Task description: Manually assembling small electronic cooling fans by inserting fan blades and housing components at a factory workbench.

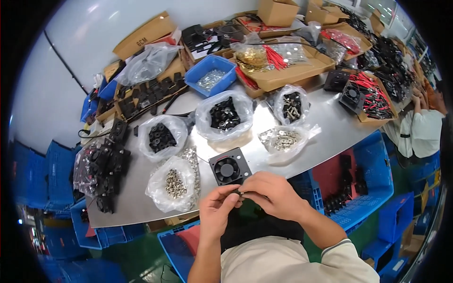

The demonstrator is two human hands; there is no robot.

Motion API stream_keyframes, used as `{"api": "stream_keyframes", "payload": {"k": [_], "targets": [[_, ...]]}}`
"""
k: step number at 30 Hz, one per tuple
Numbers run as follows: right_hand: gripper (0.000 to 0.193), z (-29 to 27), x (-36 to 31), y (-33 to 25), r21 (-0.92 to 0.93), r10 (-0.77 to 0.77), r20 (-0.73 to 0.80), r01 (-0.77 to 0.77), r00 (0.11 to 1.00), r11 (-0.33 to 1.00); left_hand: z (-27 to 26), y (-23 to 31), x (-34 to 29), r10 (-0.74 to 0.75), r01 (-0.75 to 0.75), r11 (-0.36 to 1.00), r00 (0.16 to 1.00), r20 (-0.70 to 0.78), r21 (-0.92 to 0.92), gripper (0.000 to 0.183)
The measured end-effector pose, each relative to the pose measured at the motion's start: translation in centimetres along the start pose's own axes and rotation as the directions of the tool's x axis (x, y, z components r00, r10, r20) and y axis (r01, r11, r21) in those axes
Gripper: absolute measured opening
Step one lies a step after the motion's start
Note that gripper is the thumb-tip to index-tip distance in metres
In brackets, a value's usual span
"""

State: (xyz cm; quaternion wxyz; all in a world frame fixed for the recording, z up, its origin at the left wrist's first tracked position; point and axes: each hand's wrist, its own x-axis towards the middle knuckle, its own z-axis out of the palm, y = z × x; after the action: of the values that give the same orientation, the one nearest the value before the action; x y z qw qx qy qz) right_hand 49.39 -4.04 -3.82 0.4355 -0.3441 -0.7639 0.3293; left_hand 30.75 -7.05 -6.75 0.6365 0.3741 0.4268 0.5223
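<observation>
My left hand (218, 207) and my right hand (273, 194) meet at the near edge of the metal table, fingertips pinched together around a small dark piece (239, 192). Its kind is mostly hidden by the fingers. Just beyond the fingertips lies a square black cooling fan (228, 167) on a dark plate, flat on the table. Plastic bags stand open around it: one with metal nuts or spacers (176, 183), one with black round caps (163, 137), one with black parts and screws (225, 114), and one with silvery metal fittings (285, 140).
Farther back are a blue bin of small metal pieces (211, 80), a cardboard tray with bagged parts (288, 70) and a box of red and black wires (373, 96). Black assemblies (101, 165) pile up at left. A blue crate (373, 198) stands below right; another person (422, 129) sits far right.
</observation>
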Motion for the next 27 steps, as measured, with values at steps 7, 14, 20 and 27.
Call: {"api": "stream_keyframes", "payload": {"k": [7,14,20,27], "targets": [[0.014,0.2,-0.2,0.3,0.003,-0.036,0.002,0.036,0.999,0.999,0.0,0.4,-0.6,-0.02,0.02,0.999,1.0,-0.015,0.027,0.021],[0.015,0.2,-0.3,0.4,0.071,-0.005,-0.007,0.005,1.0,0.997,0.0,0.2,-0.6,0.042,-0.041,0.998,0.999,-0.019,0.051,0.026],[0.014,0.1,-0.5,0.6,0.079,-0.004,-0.005,0.004,1.0,0.997,0.6,0.7,-0.8,0.084,-0.082,0.994,0.996,-0.019,0.076,0.029],[0.018,0.2,-0.9,0.7,0.051,-0.038,0.006,0.038,0.999,0.998,0.7,0.2,-1.2,0.03,-0.028,0.999,0.999,-0.045,0.045,0.028]]}}
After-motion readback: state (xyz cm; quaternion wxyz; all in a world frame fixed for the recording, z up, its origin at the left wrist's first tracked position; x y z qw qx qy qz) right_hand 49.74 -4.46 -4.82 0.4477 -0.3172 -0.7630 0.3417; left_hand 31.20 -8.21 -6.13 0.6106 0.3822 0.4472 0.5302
